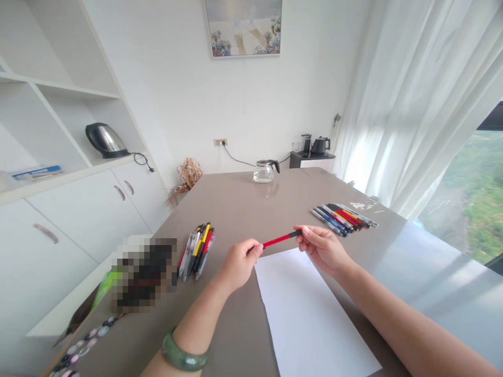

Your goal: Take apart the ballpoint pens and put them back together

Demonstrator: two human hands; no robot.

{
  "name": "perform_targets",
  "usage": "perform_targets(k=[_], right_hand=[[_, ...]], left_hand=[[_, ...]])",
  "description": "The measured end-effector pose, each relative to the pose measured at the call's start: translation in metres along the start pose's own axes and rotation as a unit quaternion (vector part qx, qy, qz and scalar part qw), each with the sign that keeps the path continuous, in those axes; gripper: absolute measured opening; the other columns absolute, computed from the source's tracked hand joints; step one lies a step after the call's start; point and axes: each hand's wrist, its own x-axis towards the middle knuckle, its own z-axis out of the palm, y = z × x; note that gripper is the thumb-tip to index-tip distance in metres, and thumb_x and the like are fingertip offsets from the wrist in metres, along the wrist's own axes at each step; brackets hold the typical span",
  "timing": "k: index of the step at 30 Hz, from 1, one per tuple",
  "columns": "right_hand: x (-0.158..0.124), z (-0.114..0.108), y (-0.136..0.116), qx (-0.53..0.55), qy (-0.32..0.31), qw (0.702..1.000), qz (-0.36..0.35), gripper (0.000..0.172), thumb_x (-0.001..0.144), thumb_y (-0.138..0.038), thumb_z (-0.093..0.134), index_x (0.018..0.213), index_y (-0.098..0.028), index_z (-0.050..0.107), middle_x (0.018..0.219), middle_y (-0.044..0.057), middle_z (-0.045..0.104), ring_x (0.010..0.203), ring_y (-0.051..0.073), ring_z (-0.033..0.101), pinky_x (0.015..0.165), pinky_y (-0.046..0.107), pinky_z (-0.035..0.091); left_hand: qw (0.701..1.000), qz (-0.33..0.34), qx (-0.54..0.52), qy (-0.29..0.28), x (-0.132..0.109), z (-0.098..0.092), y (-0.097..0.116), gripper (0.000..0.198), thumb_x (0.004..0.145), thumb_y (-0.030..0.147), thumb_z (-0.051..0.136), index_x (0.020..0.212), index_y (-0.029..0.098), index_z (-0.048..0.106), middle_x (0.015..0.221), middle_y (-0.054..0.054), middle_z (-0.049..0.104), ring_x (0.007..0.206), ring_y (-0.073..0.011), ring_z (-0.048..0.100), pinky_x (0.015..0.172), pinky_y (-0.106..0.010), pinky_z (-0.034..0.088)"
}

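A red pen (276,241) with black ends is held level between my two hands, over the top edge of a white sheet of paper (310,314). My left hand (240,262) pinches its left end, and my right hand (323,247) grips the black right end between thumb and fingers. To the left lies a small pile of pens (196,250), yellow, red, black and clear. A larger row of pens (343,218) rests on the table beyond my right hand, side by side. A green bangle (184,354) is round my left wrist.
A glass pot (264,172) with clear liquid stands at the far end of the brown table (231,196). White paper scraps (362,206) lie near the right edge. A blurred dark object (147,275) and a bead strap (84,343) occupy the left edge.
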Motion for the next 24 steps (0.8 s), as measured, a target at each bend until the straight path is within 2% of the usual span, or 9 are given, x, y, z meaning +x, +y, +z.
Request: perform_targets(k=[4,6,9,11,13,18,22,24], right_hand=[[0.0004,0.0002,0.0003,-0.005,0.007,1.000,0.001,0.020,0.071,-0.031,0.061,0.083,-0.016,0.066,0.061,0.002,0.061,0.050,0.008,0.049,0.051,0.024,0.036],[0.0004,0.0001,0.0006,-0.006,0.011,1.000,0.001,0.020,0.071,-0.031,0.061,0.083,-0.016,0.066,0.060,0.002,0.061,0.050,0.008,0.048,0.051,0.023,0.036],[0.0001,-0.0001,0.0009,-0.009,0.015,1.000,0.001,0.020,0.071,-0.032,0.061,0.083,-0.016,0.066,0.061,0.002,0.061,0.050,0.008,0.048,0.051,0.023,0.036],[-0.0003,0.0001,0.0008,-0.012,0.014,1.000,0.003,0.021,0.070,-0.032,0.061,0.083,-0.016,0.066,0.061,0.002,0.060,0.049,0.008,0.048,0.051,0.023,0.036],[-0.0009,0.0010,0.0005,-0.015,0.010,1.000,0.005,0.021,0.070,-0.032,0.061,0.083,-0.016,0.066,0.061,0.002,0.060,0.050,0.008,0.048,0.051,0.023,0.036],[-0.0023,0.0036,-0.0006,-0.016,0.000,1.000,0.007,0.022,0.069,-0.032,0.062,0.084,-0.016,0.066,0.062,0.002,0.061,0.050,0.008,0.049,0.051,0.024,0.037],[-0.0023,0.0032,-0.0003,-0.014,-0.002,1.000,0.008,0.022,0.070,-0.032,0.062,0.084,-0.016,0.066,0.062,0.002,0.061,0.050,0.008,0.049,0.051,0.023,0.037],[-0.0019,0.0024,0.0004,-0.014,0.003,1.000,0.007,0.021,0.070,-0.032,0.062,0.084,-0.017,0.066,0.062,0.002,0.061,0.050,0.008,0.049,0.052,0.024,0.037]], left_hand=[[1.000,-0.014,0.004,-0.026,-0.0014,0.0002,0.0001,0.038,0.083,0.046,0.030,0.068,0.017,0.050,0.054,0.004,0.042,0.050,-0.0102,0.040,0.047,-0.021,0.028],[0.999,-0.008,0.008,-0.034,-0.0020,0.0006,0.0010,0.036,0.082,0.046,0.033,0.070,0.017,0.052,0.055,0.004,0.043,0.051,-0.0104,0.040,0.047,-0.021,0.029],[1.000,0.013,0.005,-0.020,-0.0017,0.0017,0.0026,0.026,0.077,0.043,0.046,0.085,0.019,0.053,0.063,0.003,0.049,0.055,-0.0105,0.042,0.049,-0.020,0.031],[1.000,0.025,0.011,0.004,-0.0011,0.0021,0.0034,0.023,0.076,0.040,0.048,0.088,0.020,0.051,0.066,0.003,0.051,0.056,-0.0103,0.043,0.051,-0.020,0.031],[0.999,0.029,0.028,0.020,-0.0006,0.0018,0.0039,0.021,0.079,0.039,0.043,0.082,0.020,0.052,0.063,0.004,0.049,0.055,-0.0100,0.041,0.050,-0.020,0.030],[0.999,0.010,0.044,0.018,-0.0014,-0.0004,0.0059,0.033,0.083,0.042,0.033,0.070,0.018,0.051,0.054,0.004,0.043,0.051,-0.0105,0.039,0.047,-0.021,0.028],[0.999,-0.020,0.036,0.004,-0.0024,0.0007,0.0059,0.041,0.083,0.046,0.028,0.067,0.017,0.052,0.053,0.002,0.045,0.050,-0.0116,0.040,0.047,-0.022,0.028],[1.000,-0.013,0.024,-0.003,-0.0025,0.0020,0.0053,0.038,0.081,0.046,0.033,0.073,0.017,0.055,0.055,0.002,0.047,0.050,-0.0115,0.040,0.047,-0.022,0.028]])
